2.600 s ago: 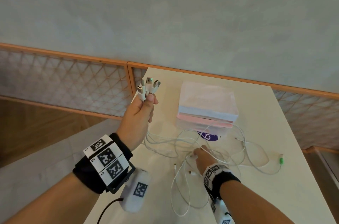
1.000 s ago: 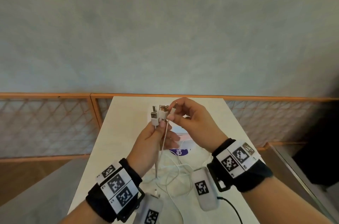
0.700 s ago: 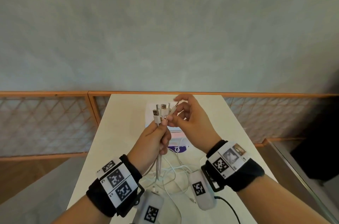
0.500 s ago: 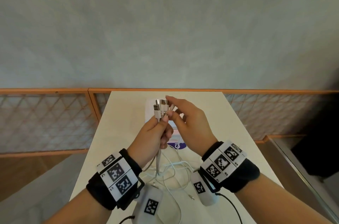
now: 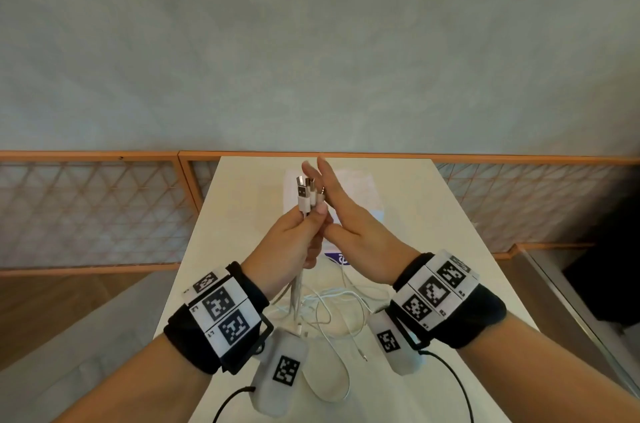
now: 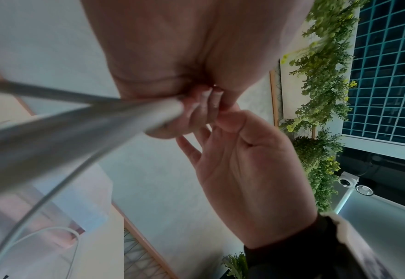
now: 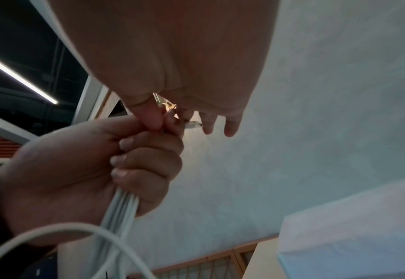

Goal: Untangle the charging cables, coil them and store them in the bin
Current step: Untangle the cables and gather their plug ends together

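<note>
My left hand (image 5: 310,220) is raised over the table and grips a bundle of white charging cables (image 5: 297,284) in its fist. Their plugs (image 5: 306,192) stick up above the thumb. My right hand (image 5: 327,187) stands flat beside the plugs with fingers straight, its palm against them. The right wrist view shows the left hand (image 7: 134,166) curled round the cable bundle (image 7: 120,209) and the right fingertips (image 7: 230,130) extended past a plug. The cables' loose lengths lie tangled (image 5: 329,313) on the table below my wrists. The bin (image 5: 360,194), pale and translucent, stands behind my hands.
The cream table (image 5: 242,200) is narrow, with its left and right edges close to my arms. An orange-framed lattice rail (image 5: 90,211) runs along the far edge below a grey wall. A loose cable loop (image 5: 332,384) reaches toward the near edge.
My right hand lifted from the tangle, carried another plug up into the left hand's bundle, let it go and flattened against the plugs. Both hands moved slightly nearer.
</note>
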The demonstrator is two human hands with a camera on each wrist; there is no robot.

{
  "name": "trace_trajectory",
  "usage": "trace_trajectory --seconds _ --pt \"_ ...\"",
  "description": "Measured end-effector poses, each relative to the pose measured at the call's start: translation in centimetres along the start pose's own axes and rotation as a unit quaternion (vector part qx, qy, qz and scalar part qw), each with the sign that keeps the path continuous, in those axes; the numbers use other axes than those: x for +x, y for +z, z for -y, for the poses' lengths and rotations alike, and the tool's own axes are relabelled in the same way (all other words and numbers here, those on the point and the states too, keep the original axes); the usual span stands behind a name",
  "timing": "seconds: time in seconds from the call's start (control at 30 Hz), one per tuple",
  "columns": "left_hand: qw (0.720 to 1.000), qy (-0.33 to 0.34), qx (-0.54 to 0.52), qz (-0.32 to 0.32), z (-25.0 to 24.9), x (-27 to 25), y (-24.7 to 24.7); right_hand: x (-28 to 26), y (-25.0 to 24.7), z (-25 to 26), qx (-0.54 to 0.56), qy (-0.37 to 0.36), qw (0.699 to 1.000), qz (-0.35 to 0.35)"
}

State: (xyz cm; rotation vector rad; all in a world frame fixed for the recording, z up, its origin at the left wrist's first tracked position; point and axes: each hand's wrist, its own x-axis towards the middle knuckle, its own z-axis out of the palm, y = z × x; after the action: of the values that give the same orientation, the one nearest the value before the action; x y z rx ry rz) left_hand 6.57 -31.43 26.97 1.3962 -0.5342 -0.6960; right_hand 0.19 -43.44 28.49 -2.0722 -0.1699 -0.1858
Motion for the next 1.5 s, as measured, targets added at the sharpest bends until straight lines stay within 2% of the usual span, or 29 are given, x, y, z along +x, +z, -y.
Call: trace_trajectory --seconds 0.1,0.2,0.33,0.43,0.6,0.73,0.97,1.07,1.17,1.3,1.37,1.43,1.5 --pt "1.000 0.007 -0.012 -0.022 0.1 0.0 0.0 -0.2 0.6 -0.4 -0.036 0.001 0.999 -0.027" --pt "0.998 0.026 -0.042 -0.049 0.0 0.2 -0.2 -0.7 1.7 -1.4 0.008 0.047 0.998 -0.051" --pt "0.995 0.042 -0.076 -0.042 -0.3 0.3 -0.9 -1.6 3.2 -3.3 0.113 0.126 0.986 -0.008" --pt "0.995 0.053 -0.073 -0.039 -0.5 0.3 -1.4 -2.0 3.8 -4.1 0.131 0.121 0.984 0.007" --pt "0.992 0.087 -0.048 -0.072 -1.1 0.6 -2.1 -2.1 3.7 -4.7 0.070 0.095 0.993 -0.007" --pt "0.987 0.104 -0.061 -0.109 -1.8 0.9 -3.6 -3.0 1.9 -6.1 0.037 0.107 0.993 -0.032" --pt "0.985 0.100 -0.072 -0.121 -1.8 1.1 -4.1 -3.7 -1.8 -7.6 -0.109 0.170 0.979 -0.008" --pt "0.985 0.100 -0.072 -0.123 -1.7 1.1 -3.8 -3.4 -2.3 -7.5 -0.160 0.167 0.973 0.000" --pt "0.982 0.109 -0.083 -0.128 -2.1 1.2 -4.1 -3.3 -2.1 -7.5 -0.165 0.154 0.974 -0.008" --pt "0.976 0.137 -0.086 -0.142 -3.2 1.2 -5.6 -4.2 -2.1 -9.5 -0.238 0.184 0.953 0.044" --pt "0.969 0.152 -0.108 -0.159 -4.1 1.3 -6.7 -5.1 -3.0 -11.5 -0.218 0.244 0.945 0.012" --pt "0.965 0.158 -0.121 -0.170 -4.6 1.4 -7.5 -5.7 -4.0 -13.2 -0.138 0.308 0.939 -0.057" --pt "0.967 0.154 -0.115 -0.170 -4.6 1.4 -7.6 -5.6 -4.8 -13.5 -0.062 0.322 0.936 -0.129"
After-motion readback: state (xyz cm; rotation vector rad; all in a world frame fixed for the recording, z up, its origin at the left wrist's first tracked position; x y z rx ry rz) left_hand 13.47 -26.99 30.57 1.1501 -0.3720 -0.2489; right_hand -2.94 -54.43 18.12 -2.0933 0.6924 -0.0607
